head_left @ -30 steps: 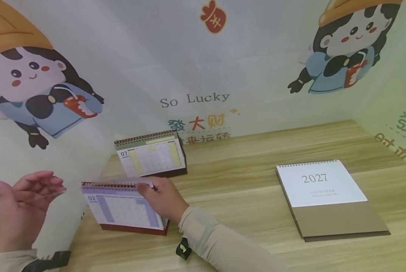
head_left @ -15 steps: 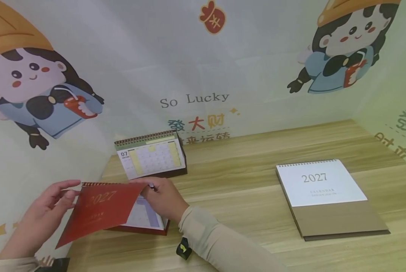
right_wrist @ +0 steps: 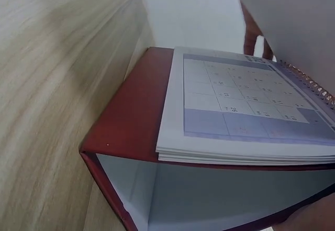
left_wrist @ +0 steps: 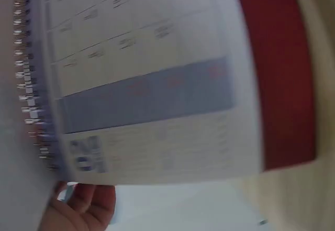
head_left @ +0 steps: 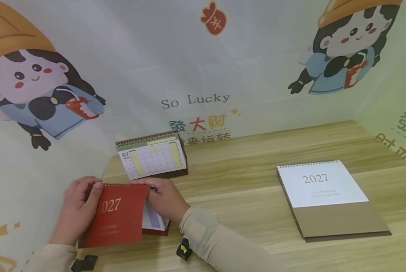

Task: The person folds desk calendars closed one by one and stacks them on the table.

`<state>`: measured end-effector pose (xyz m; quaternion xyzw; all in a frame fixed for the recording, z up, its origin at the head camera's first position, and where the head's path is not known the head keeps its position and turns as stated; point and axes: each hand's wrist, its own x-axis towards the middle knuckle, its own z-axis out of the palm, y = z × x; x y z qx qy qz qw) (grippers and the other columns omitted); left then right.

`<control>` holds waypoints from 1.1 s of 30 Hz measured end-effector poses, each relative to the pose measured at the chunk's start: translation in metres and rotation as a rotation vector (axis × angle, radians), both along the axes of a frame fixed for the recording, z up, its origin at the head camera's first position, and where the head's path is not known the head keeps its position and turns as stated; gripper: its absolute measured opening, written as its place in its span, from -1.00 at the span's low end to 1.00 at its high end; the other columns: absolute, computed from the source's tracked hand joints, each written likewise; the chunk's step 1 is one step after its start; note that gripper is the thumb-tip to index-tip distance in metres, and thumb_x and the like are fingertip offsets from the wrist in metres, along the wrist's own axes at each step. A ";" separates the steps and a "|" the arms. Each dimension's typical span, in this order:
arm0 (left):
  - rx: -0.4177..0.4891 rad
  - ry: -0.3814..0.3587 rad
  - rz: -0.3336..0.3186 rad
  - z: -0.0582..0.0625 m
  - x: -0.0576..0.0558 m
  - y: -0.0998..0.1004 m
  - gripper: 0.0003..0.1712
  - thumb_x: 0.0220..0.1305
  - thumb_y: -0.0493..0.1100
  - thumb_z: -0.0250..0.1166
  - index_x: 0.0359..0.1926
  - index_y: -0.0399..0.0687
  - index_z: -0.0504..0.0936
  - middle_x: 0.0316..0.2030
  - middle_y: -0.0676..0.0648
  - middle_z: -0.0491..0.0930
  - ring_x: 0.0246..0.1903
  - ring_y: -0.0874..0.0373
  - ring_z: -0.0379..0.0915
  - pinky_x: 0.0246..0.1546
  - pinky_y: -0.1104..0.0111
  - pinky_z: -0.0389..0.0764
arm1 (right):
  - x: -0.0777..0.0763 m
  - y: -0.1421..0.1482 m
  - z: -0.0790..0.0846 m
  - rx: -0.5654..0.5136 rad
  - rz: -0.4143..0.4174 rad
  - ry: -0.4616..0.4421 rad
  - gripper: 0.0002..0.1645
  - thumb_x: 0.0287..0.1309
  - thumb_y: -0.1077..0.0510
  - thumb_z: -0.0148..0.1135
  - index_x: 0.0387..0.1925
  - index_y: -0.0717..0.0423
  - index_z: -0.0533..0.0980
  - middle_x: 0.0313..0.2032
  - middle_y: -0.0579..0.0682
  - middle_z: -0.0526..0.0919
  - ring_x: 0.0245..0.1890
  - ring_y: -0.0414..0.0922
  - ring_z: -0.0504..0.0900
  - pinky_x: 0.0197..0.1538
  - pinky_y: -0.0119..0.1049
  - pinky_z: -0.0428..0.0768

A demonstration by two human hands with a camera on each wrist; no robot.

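Observation:
At the left of the table stands a desk calendar [head_left: 156, 230] with a red base. Its red cover [head_left: 121, 215], marked 2027, hangs over the front. My left hand [head_left: 77, 207] grips the top left corner, thumb on the cover. At the top right end, my right hand [head_left: 167, 197] holds the calendar by its spiral edge. Beneath the lifted cover, the left wrist view shows a purple-and-white month page [left_wrist: 141, 100], with left-hand fingers [left_wrist: 94, 205] beyond its end. The hollow side of the red stand [right_wrist: 131, 100] faces the right wrist camera.
Just behind stands another desk calendar [head_left: 155, 158], green-topped and showing 07. To the right, a white-and-brown 2027 calendar [head_left: 325, 189] leans back on its own stand. A printed cloth wall [head_left: 257, 75] bounds the wooden table [head_left: 243, 181] at the back and sides.
My left hand has come in from the left to the calendar's top corner. The red cover has swung over the front, hiding most of the 02 page. My right hand stays put.

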<state>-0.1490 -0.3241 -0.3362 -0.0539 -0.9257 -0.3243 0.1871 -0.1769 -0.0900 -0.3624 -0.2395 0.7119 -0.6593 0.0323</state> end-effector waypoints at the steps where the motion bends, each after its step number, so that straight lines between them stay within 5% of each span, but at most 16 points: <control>1: 0.026 -0.012 0.006 -0.002 -0.001 0.001 -0.61 0.56 -0.04 -0.01 0.04 -0.32 0.46 0.00 -0.27 0.38 -0.02 -0.01 0.24 -0.03 0.22 0.30 | 0.000 0.000 0.000 -0.002 0.003 -0.001 -0.69 0.39 0.09 0.11 0.02 -0.20 0.70 -0.10 -0.37 0.69 -0.32 -0.31 0.53 -0.26 -0.44 0.47; 4: 0.077 -0.072 0.041 -0.007 -0.002 0.003 -0.56 0.59 0.02 -0.09 0.08 -0.30 0.38 -0.10 -0.19 0.37 -0.18 0.17 0.25 -0.23 0.48 0.30 | -0.001 0.001 0.000 0.000 0.022 -0.008 -0.69 0.39 0.08 0.11 0.03 -0.18 0.69 -0.11 -0.36 0.69 -0.34 -0.32 0.53 -0.26 -0.44 0.48; 8: 0.087 -0.080 0.089 -0.010 -0.005 0.005 -0.53 0.59 0.07 -0.13 0.06 -0.30 0.37 -0.17 -0.18 0.37 -0.26 0.16 0.25 -0.31 0.47 0.32 | -0.004 0.005 0.002 0.026 0.082 -0.033 -0.65 0.36 0.13 0.14 0.08 -0.22 0.66 -0.06 -0.37 0.67 -0.25 -0.35 0.53 -0.17 -0.44 0.49; 13: 0.067 0.056 0.099 -0.019 -0.009 0.011 -0.60 0.60 -0.04 -0.10 -0.10 -0.38 0.39 -0.25 -0.23 0.34 -0.26 0.07 0.21 -0.25 0.31 0.25 | -0.007 0.013 0.000 0.047 0.150 -0.095 -0.55 0.31 0.17 0.16 0.15 -0.30 0.60 0.03 -0.39 0.61 -0.06 -0.37 0.52 0.02 -0.39 0.48; 19: 0.079 0.243 0.092 -0.031 -0.015 0.016 -0.64 0.59 -0.15 -0.08 -0.22 -0.44 0.35 -0.25 -0.29 0.32 -0.21 -0.03 0.21 -0.14 0.17 0.20 | -0.007 0.019 -0.002 -0.069 0.269 -0.112 -0.43 0.31 0.24 -0.14 0.30 -0.01 0.49 0.07 -0.18 0.64 -0.04 -0.31 0.58 0.07 -0.37 0.51; 23: 0.085 0.319 0.033 -0.034 -0.018 0.015 -0.52 0.57 -0.02 -0.07 -0.26 -0.46 0.33 -0.30 -0.29 0.29 -0.27 -0.03 0.18 -0.19 0.21 0.18 | -0.004 0.018 0.002 0.017 0.200 -0.026 -0.45 0.46 0.01 -0.23 0.27 0.06 0.50 0.03 -0.13 0.66 -0.01 -0.33 0.55 0.12 -0.38 0.47; 26: 0.072 0.335 0.005 -0.035 -0.018 0.014 -0.42 0.54 0.10 -0.08 -0.24 -0.46 0.32 -0.30 -0.28 0.28 -0.28 -0.01 0.15 -0.22 0.22 0.16 | -0.001 0.013 0.003 0.085 0.105 -0.035 -0.53 0.42 -0.17 0.02 0.15 -0.05 0.58 -0.17 -0.22 0.70 -0.19 -0.34 0.61 -0.06 -0.39 0.56; 29: 0.055 0.315 0.001 -0.035 -0.017 0.012 -0.41 0.53 0.12 -0.06 -0.17 -0.46 0.30 -0.26 -0.30 0.27 -0.26 0.02 0.13 -0.22 0.21 0.16 | 0.001 0.008 0.001 0.114 0.049 -0.061 -0.62 0.28 -0.16 0.28 0.04 -0.10 0.61 -0.33 -0.26 0.67 -0.38 -0.31 0.63 -0.25 -0.38 0.58; 33: 0.018 0.253 0.018 -0.036 -0.014 0.009 -0.48 0.53 0.04 -0.01 -0.04 -0.45 0.27 -0.19 -0.31 0.25 -0.24 0.04 0.13 -0.22 0.23 0.17 | 0.000 0.005 -0.008 0.164 0.016 -0.097 -0.70 0.24 -0.10 0.34 -0.04 -0.11 0.62 -0.37 -0.28 0.66 -0.43 -0.30 0.63 -0.29 -0.38 0.58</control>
